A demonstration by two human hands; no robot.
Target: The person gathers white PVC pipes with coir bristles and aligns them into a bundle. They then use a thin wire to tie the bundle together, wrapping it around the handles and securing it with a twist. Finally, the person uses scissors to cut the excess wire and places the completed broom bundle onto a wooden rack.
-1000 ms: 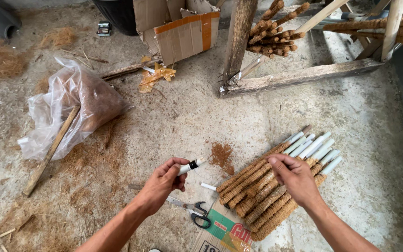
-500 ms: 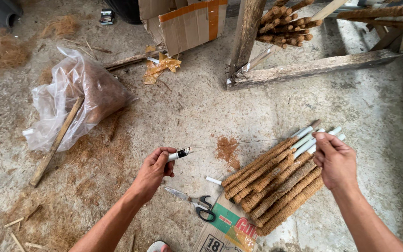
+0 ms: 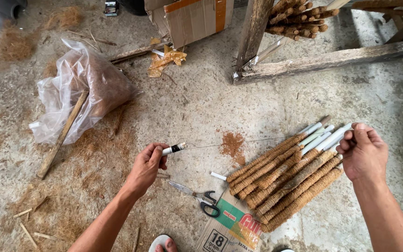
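Over the concrete floor [image 3: 201, 107], both forearms reach in from 6 o'clock, the hands spread well apart. At about 8 o'clock the left hand [image 3: 146, 165] is curled into a loose fist, thumb and fingers closed on a small white spool [image 3: 173, 149] whose dark tip points toward 3 o'clock. At about 4 o'clock the right hand [image 3: 362, 151] is raised with its back to the camera, fingers pinched shut on the end of a thin thread [image 3: 257, 140] stretched taut between the two hands.

Compared with half a second ago, the right hand has drawn further toward 3 o'clock, lengthening the thread, and the left hand has stayed nearly where it was.

Beneath the thread and just left of the right hand lies a bundle of fibre-wrapped sticks [image 3: 285, 175] on the floor, with scissors [image 3: 199, 198] at 6 o'clock below the left hand.
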